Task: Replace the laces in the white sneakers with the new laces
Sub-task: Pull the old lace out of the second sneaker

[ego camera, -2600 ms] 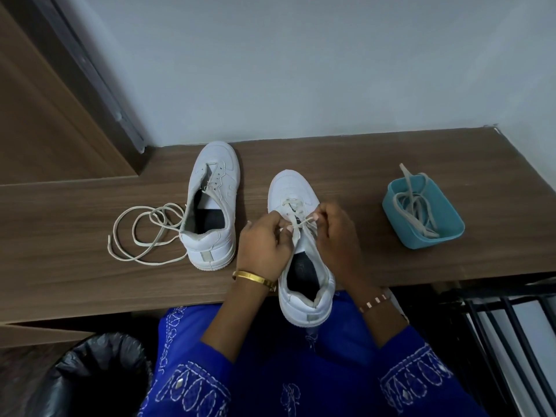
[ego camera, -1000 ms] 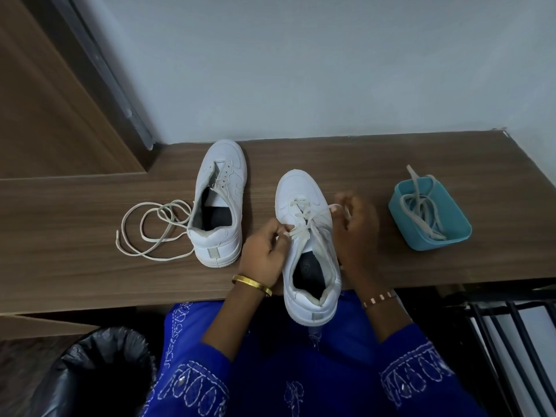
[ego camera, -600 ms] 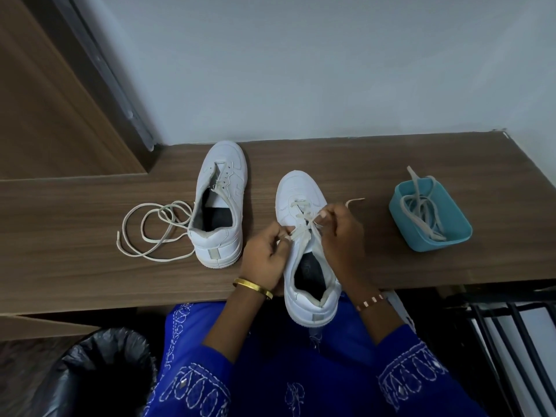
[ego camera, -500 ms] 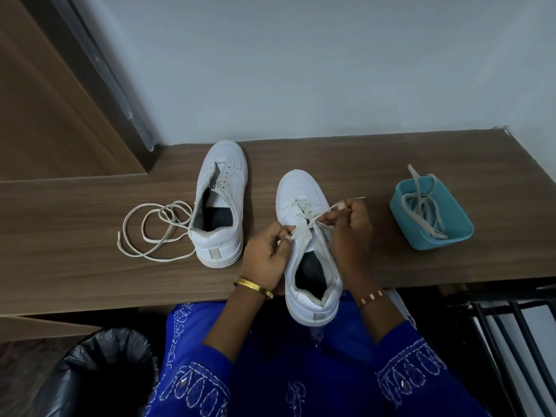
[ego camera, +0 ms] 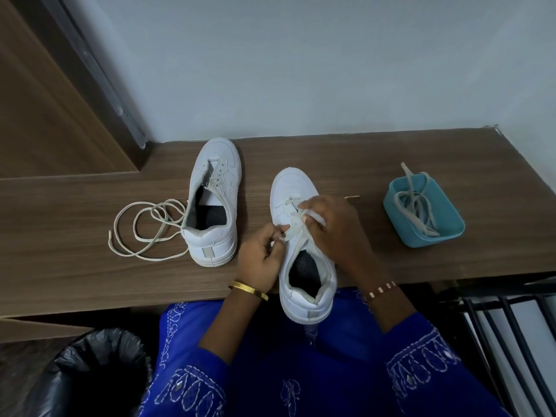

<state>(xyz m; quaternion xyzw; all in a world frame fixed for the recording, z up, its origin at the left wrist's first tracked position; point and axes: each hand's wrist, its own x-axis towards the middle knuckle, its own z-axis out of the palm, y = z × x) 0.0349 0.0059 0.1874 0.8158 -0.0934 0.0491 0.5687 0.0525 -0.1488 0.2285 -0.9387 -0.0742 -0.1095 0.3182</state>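
Observation:
Two white sneakers stand on the wooden counter. The right sneaker [ego camera: 293,188] sits in front of me, heel hanging over the counter's near edge, with a white lace [ego camera: 296,228] partly threaded through its eyelets. My left hand [ego camera: 261,257] pinches the lace at the shoe's left side. My right hand [ego camera: 337,230] lies over the eyelets and pinches the lace near the tongue; a lace tip [ego camera: 352,197] sticks out behind it. The left sneaker [ego camera: 215,200] has no lace in it.
A loose lace [ego camera: 141,230] lies coiled left of the left sneaker. A blue tub [ego camera: 442,236] at the right holds another lace [ego camera: 416,212]. A black-lined bin [ego camera: 96,371] stands below at the left, a dark metal rack [ego camera: 511,326] below at the right. The counter [ego camera: 60,266] ends near my lap.
My right hand has moved back left over the eyelets, drawing the lace across the shoe. My left hand stays at the shoe's left side, still pinching the lace.

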